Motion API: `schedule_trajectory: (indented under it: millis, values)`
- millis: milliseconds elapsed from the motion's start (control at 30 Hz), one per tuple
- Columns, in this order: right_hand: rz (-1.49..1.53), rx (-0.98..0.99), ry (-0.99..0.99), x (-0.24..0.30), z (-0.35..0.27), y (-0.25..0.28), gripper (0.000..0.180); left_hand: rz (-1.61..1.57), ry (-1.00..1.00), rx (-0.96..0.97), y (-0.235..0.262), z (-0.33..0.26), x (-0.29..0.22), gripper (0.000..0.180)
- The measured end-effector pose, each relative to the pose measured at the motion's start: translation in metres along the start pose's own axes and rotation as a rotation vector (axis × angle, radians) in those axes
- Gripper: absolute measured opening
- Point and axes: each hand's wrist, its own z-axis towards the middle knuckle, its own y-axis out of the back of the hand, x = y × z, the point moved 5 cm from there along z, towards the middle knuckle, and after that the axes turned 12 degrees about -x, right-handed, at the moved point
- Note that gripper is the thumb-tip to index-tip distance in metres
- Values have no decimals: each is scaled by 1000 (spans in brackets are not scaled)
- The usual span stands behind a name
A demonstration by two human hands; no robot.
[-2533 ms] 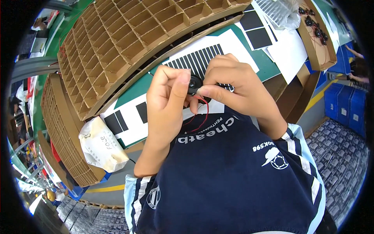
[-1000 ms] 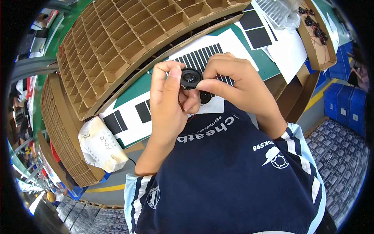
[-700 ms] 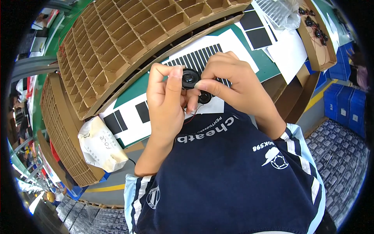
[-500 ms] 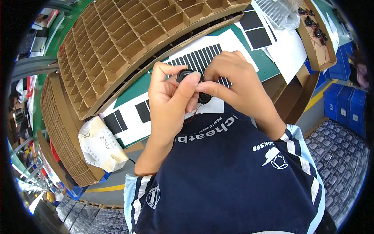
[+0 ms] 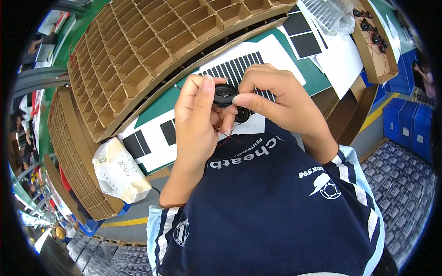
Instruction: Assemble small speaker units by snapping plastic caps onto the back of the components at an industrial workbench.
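Observation:
A small round black speaker (image 5: 225, 94) is held face up between my hands, above the table. My left hand (image 5: 197, 112) curls round its left side, with the thumb raised along its edge and the fingers partly hidden behind it. My right hand (image 5: 281, 94) pinches its right rim between thumb and fingers. Just below, a second black speaker (image 5: 241, 115) shows close to my left fingertips; whether they touch it I cannot tell. Thin red wires (image 5: 225, 138) hang beneath my left hand. Under both hands lies a white sheet with black strips (image 5: 230, 69).
A large cardboard divider tray (image 5: 152, 50) spans the far side of the green table mat (image 5: 317, 79). A white wrapped packet (image 5: 120, 170) rests at the left. Several wired speakers sit in a cardboard box (image 5: 384, 69) at the far right, near clear plastic wrap (image 5: 334, 16).
The speaker has tilted so its face shows more fully. My left thumb has lifted off its face toward the left edge, and the right thumb rests on the rim.

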Motion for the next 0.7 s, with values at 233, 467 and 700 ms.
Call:
schedule_trajectory:
  millis: [233,467,700]
  values:
    - [-200,31,24,1,-4,3,21,59,-68,18,4,2,-2,16]
    - [-74,27,86,11,-5,4,14,-49,-51,4,6,2,-2,14]
    - [-109,-2,54,11,-3,5,12,-183,43,129,-1,1,2,19]
